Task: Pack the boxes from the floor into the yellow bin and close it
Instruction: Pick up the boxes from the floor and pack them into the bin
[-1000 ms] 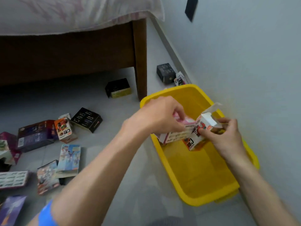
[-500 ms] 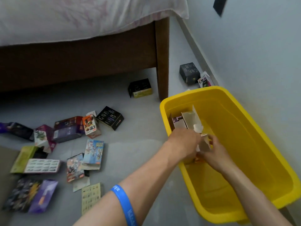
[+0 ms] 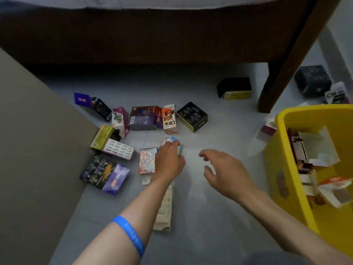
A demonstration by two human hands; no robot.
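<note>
The yellow bin (image 3: 275, 169) stands at the right with several opened boxes (image 3: 305, 150) lying inside. Several small boxes lie scattered on the grey floor. My left hand (image 3: 169, 159) is down on a light-blue box (image 3: 172, 140), fingers curled over it while it lies on the floor. Just left of that hand lies a colourful flat box (image 3: 146, 159). My right hand (image 3: 225, 171) hovers over bare floor between the boxes and the bin, fingers spread and empty. Farther back sit an orange box (image 3: 169, 119), a black box (image 3: 192, 115) and a purple box (image 3: 143, 117).
A dark wooden bed frame crosses the top, its leg (image 3: 282, 73) near the bin. A grey panel (image 3: 38, 150) blocks the left. More boxes: black-and-yellow (image 3: 234, 87), black (image 3: 312, 80), one (image 3: 267, 127) by the bin. A printed leaflet (image 3: 164, 209) lies under my left forearm.
Both hands have left the bin, where the two boxes now lie. The view swung left, and my left hand came down on the light-blue box.
</note>
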